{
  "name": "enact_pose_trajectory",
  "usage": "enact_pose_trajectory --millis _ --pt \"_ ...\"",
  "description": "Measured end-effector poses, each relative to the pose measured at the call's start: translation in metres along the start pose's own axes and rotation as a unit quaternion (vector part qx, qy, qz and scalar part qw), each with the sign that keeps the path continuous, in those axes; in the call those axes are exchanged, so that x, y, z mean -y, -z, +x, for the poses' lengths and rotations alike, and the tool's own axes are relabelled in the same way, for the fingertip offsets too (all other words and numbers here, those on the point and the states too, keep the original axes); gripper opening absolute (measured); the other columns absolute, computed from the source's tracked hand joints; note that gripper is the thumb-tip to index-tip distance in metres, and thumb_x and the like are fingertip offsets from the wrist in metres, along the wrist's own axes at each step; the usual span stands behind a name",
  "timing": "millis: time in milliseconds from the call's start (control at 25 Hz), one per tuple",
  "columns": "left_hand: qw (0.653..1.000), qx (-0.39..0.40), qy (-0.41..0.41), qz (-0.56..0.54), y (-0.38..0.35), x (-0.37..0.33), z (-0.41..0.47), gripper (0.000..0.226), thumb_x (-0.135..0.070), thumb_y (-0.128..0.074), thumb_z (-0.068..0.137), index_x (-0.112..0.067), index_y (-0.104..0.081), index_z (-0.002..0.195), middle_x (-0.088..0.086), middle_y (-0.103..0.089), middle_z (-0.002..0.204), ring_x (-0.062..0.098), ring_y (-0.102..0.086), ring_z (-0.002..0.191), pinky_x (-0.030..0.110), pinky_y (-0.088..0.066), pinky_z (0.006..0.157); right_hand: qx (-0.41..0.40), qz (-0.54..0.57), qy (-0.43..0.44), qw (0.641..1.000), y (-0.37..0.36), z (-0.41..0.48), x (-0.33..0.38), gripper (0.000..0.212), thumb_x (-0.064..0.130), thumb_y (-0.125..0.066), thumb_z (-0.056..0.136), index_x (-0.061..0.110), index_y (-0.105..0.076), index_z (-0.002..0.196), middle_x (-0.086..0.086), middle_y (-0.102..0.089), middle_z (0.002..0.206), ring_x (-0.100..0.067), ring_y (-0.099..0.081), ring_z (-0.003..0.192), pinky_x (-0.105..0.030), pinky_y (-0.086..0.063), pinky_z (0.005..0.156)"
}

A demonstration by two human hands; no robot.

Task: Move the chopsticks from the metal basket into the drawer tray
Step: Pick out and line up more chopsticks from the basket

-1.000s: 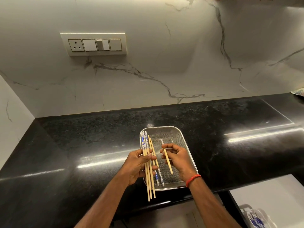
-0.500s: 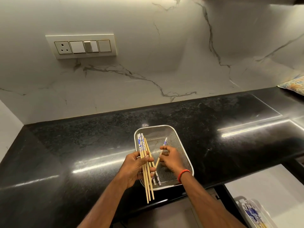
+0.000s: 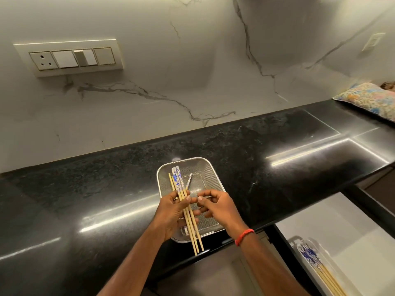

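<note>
My left hand [image 3: 171, 212] grips the chopsticks [image 3: 188, 218] as one bundle above the basket [image 3: 210, 167], so they travel together. My right hand [image 3: 218, 208] sits beside them, loosely curled and empty, probably to square them before the tray [image 3: 296, 242].

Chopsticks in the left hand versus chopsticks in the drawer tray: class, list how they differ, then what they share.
The held chopsticks are gripped in the left hand over the metal basket; the tray chopsticks lie loose in the drawer tray. The held chopsticks are up at the counter; the tray chopsticks sit lower. Both have pale wooden shafts and blue-and-white patterned ends.
</note>
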State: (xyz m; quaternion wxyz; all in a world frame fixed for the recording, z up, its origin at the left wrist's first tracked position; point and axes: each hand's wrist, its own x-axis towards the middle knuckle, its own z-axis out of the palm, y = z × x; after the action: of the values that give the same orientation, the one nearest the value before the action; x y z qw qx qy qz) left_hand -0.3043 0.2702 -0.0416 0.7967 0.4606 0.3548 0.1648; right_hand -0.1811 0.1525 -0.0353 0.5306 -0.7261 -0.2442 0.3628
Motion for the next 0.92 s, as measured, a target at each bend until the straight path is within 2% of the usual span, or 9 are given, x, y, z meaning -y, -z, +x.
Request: enact_pose_trajectory --millis 160,240,320,400,480,600,720,840,920 --pt "0.997 -0.038 -0.052 -0.041 -0.032 0.004 0.001 0.027 -0.008 -0.067 0.092 -0.007 -0.06 0.118 0.013 -0.079 0.102 0.033 -0.078 0.079 0.044 -0.063 0.061 0.0 0.034 -0.017 0.999 0.011 -0.03 -0.004 0.029 0.026 -0.073 0.089 0.024 -0.065 0.118 -0.005 -0.079 0.089 -0.013 -0.076 0.08 -0.028 -0.061 0.07" --pt "0.996 -0.036 -0.061 -0.057 -0.052 0.01 -0.002 0.025 -0.011 -0.07 0.09 -0.011 -0.061 0.114 0.012 -0.079 0.101 0.035 -0.078 0.082 0.042 -0.063 0.06 -0.003 0.059 -0.023 0.998 0.021 -0.042 -0.008 0.044 0.02 -0.072 0.09 0.028 -0.057 0.131 -0.005 -0.079 0.084 -0.017 -0.077 0.077 -0.028 -0.062 0.067" --pt "0.996 -0.023 -0.066 -0.058 -0.07 0.015 -0.006 0.034 -0.019 -0.076 0.078 -0.013 -0.063 0.109 0.01 -0.079 0.097 0.036 -0.078 0.083 0.042 -0.064 0.062 -0.014 0.07 -0.028 0.997 0.037 -0.051 -0.012 0.054 0.013 -0.07 0.092 0.021 -0.051 0.142 -0.004 -0.079 0.079 -0.017 -0.077 0.071 -0.026 -0.061 0.062" --pt "0.997 -0.005 -0.066 -0.043 -0.086 0.02 -0.011 0.043 -0.023 -0.077 0.071 -0.011 -0.064 0.11 0.01 -0.079 0.095 0.035 -0.078 0.087 0.043 -0.065 0.068 -0.028 0.049 -0.032 0.998 0.055 -0.058 -0.015 0.058 0.012 -0.07 0.092 0.019 -0.048 0.145 -0.005 -0.079 0.081 -0.018 -0.077 0.072 -0.026 -0.061 0.065" --pt "0.998 0.007 -0.061 -0.018 -0.101 0.028 -0.012 0.043 -0.021 -0.076 0.076 -0.007 -0.064 0.114 0.009 -0.08 0.096 0.033 -0.077 0.091 0.045 -0.065 0.074 -0.035 0.047 -0.035 0.998 0.072 -0.067 -0.02 0.058 0.011 -0.07 0.091 0.018 -0.049 0.144 -0.007 -0.079 0.082 -0.02 -0.077 0.074 -0.026 -0.061 0.067" --pt "0.999 0.017 -0.042 0.008 -0.122 0.041 -0.012 0.031 -0.015 -0.072 0.087 -0.009 -0.063 0.116 0.006 -0.079 0.1 0.028 -0.076 0.097 0.044 -0.063 0.078 -0.055 0.041 -0.036 0.997 0.094 -0.08 -0.029 0.047 0.012 -0.071 0.091 0.017 -0.058 0.136 -0.005 -0.079 0.082 -0.017 -0.077 0.073 -0.021 -0.059 0.063" --pt "0.998 0.033 -0.027 0.037 -0.145 0.052 -0.014 0.022 -0.012 -0.065 0.095 -0.014 -0.062 0.116 0.0 -0.08 0.102 0.024 -0.073 0.103 0.045 -0.062 0.084 -0.053 0.045 -0.033 0.997 0.115 -0.091 -0.039 0.034 0.016 -0.072 0.091 0.013 -0.069 0.124 -0.006 -0.079 0.088 -0.02 -0.076 0.076 -0.029 -0.063 0.07" --pt "0.995 0.054 -0.022 0.08 -0.167 0.062 -0.017 0.021 -0.014 -0.062 0.098 -0.019 -0.06 0.119 -0.006 -0.08 0.104 0.019 -0.072 0.107 0.045 -0.06 0.09 -0.039 0.036 -0.033 0.998 0.135 -0.102 -0.046 0.024 0.02 -0.071 0.092 0.013 -0.074 0.115 -0.001 -0.078 0.085 -0.015 -0.075 0.073 -0.028 -0.061 0.07" --pt "0.991 0.067 -0.021 0.112 -0.182 0.069 -0.02 0.019 -0.016 -0.061 0.099 -0.021 -0.06 0.117 -0.007 -0.08 0.106 0.017 -0.073 0.103 0.04 -0.059 0.088 -0.059 0.013 -0.026 0.998 0.147 -0.107 -0.051 0.021 0.021 -0.071 0.091 0.011 -0.076 0.11 -0.003 -0.078 0.085 -0.017 -0.076 0.077 -0.032 -0.063 0.075"
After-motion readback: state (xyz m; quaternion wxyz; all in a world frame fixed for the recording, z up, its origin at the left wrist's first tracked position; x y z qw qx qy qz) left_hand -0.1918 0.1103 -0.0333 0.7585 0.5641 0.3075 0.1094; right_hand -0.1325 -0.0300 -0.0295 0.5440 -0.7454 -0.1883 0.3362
